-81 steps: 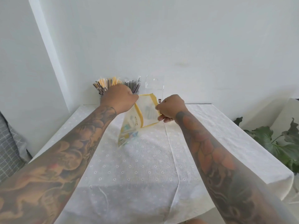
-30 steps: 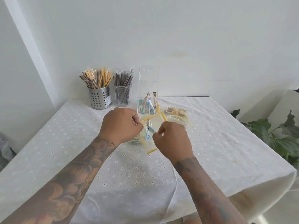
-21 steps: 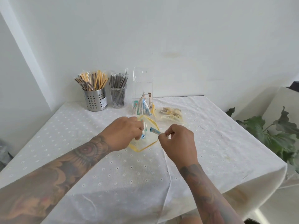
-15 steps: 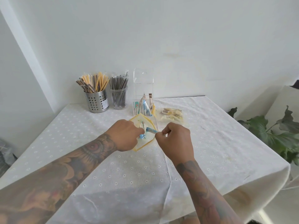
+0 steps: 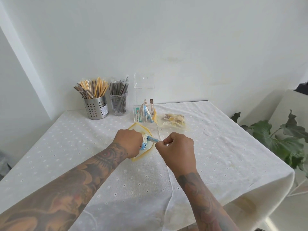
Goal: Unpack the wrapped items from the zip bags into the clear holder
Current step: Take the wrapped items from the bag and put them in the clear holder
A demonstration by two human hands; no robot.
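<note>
A yellow-edged clear zip bag (image 5: 145, 148) lies on the white tablecloth at mid-table. My left hand (image 5: 129, 141) grips its left side, where several wrapped items still show. My right hand (image 5: 176, 147) pinches the end of a blue wrapped item (image 5: 152, 139) that sticks out of the bag's mouth. Behind them stands the tall clear holder (image 5: 144, 99) with several wrapped items in its bottom. A second zip bag (image 5: 173, 120) with brownish wrapped items lies to the holder's right.
A perforated steel cup (image 5: 95, 107) of wrapped straws and a clear cup (image 5: 118, 105) of dark straws stand at the back left by the wall. A leafy plant (image 5: 283, 139) is beyond the table's right edge (image 5: 260, 142).
The bag came down from in front of me onto the table. My right hand took a blue wrapped item from the bag's mouth and has drawn it slightly rightward.
</note>
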